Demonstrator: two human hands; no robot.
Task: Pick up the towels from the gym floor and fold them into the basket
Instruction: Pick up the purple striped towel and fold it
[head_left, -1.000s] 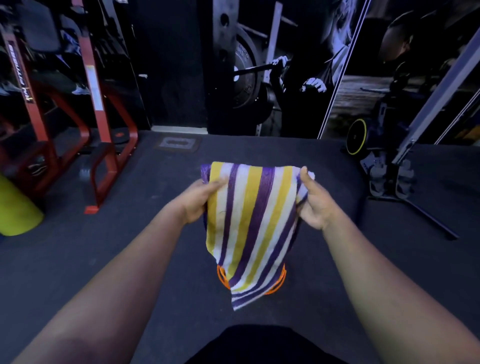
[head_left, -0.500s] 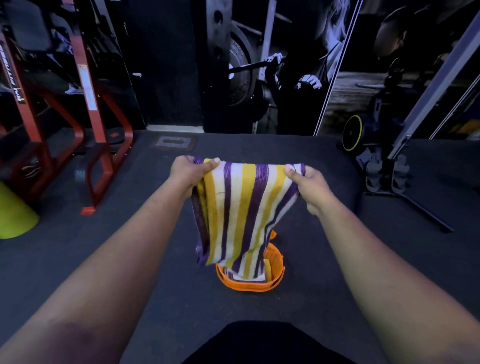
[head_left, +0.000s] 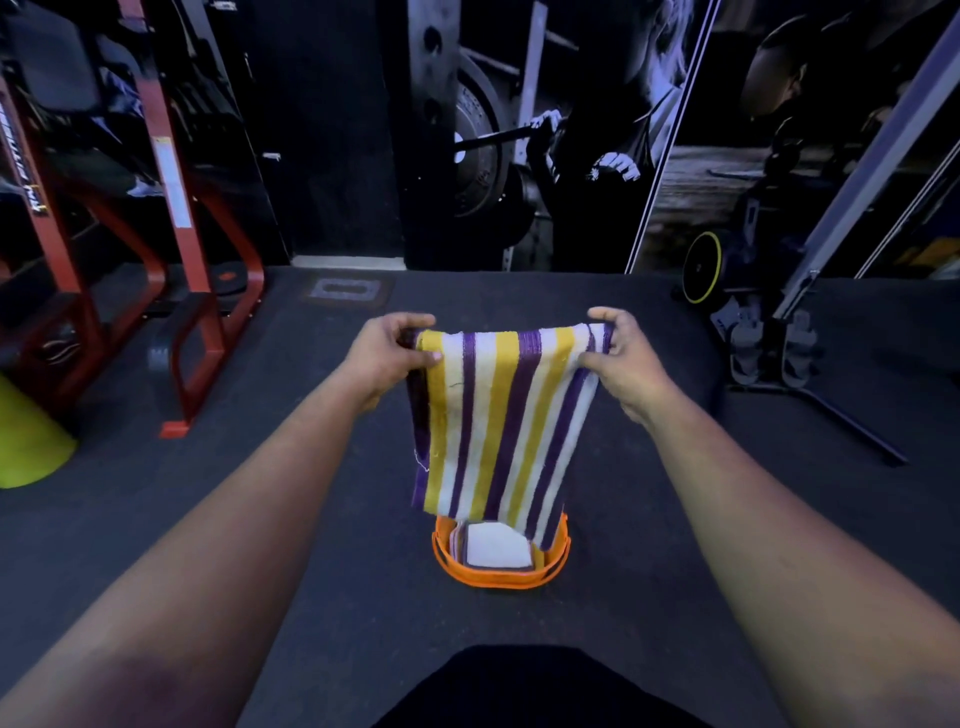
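Mid-fold over the dark rubber gym floor (head_left: 156, 519): the purple, yellow and white striped towel (head_left: 498, 415) hangs at twelve o'clock, left hand (head_left: 387, 358) and right hand (head_left: 626, 358) pinching its top corners, fingers clenched on cloth. Directly below, the round orange plastic basket (head_left: 501, 577) already holds folded towels. Next, probably halve it again and lower it in. The red rack's lettering at nine o'clock is unreadable.

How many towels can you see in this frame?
2: a striped towel held up by the left hand and right hand, and a white towel in the basket. More may lie beneath it.
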